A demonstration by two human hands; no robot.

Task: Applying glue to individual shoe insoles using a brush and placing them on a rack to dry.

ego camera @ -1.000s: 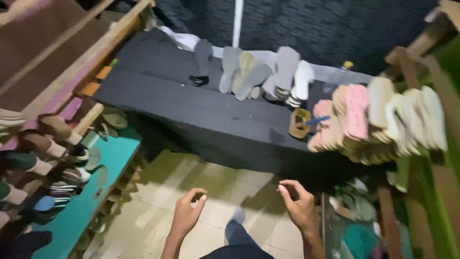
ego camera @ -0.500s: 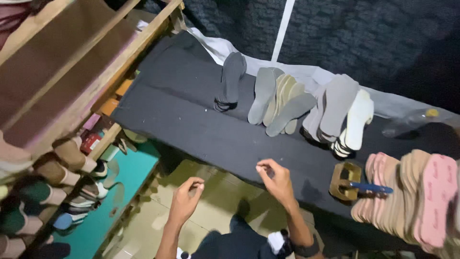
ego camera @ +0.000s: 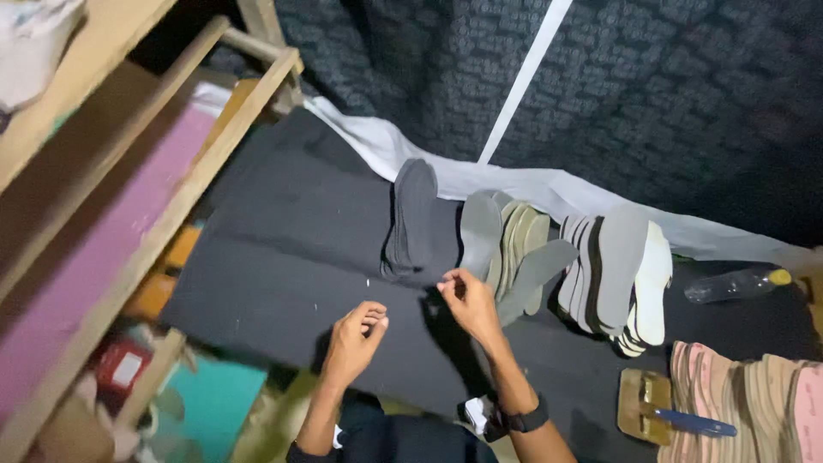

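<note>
My left hand (ego camera: 353, 343) hovers over the dark grey tabletop (ego camera: 283, 249), fingers curled together with nothing visible in them. My right hand (ego camera: 467, 304), with a black watch on the wrist, reaches toward the row of shoe soles; its fingertips are pinched near the bottom of a dark grey stack of soles (ego camera: 413, 219) and a grey sole (ego camera: 480, 233). Whether it grips anything is unclear. Further right lie more leaning soles, grey (ego camera: 619, 266) and white (ego camera: 656, 283).
A wooden shelf frame (ego camera: 146, 249) runs along the left. Pink and tan soles (ego camera: 754, 403) are stacked at the lower right beside a wooden block (ego camera: 645, 403) with a blue pen (ego camera: 696, 423). A plastic bottle (ego camera: 733, 285) lies at the right. A dark patterned wall stands behind.
The view has moved closer and to the left. Both hands have risen from over the floor to the tabletop, and my right hand has reached the soles.
</note>
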